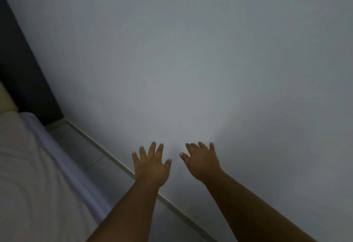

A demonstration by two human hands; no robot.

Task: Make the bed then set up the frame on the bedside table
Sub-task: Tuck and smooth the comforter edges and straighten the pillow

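The bed (28,165), its white sheet rumpled, lies lower left beside the tiled floor (80,146). The left hand (150,167) and right hand (202,163) reach forward, all fingers spread loose, grasping nothing, before a plain wall (191,50). A dark headboard (24,73) stands far left.

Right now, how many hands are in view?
2. The left hand is low centre, fingers spread, in front of the wall; the right hand is beside it, apart, also empty. Nothing hides either.
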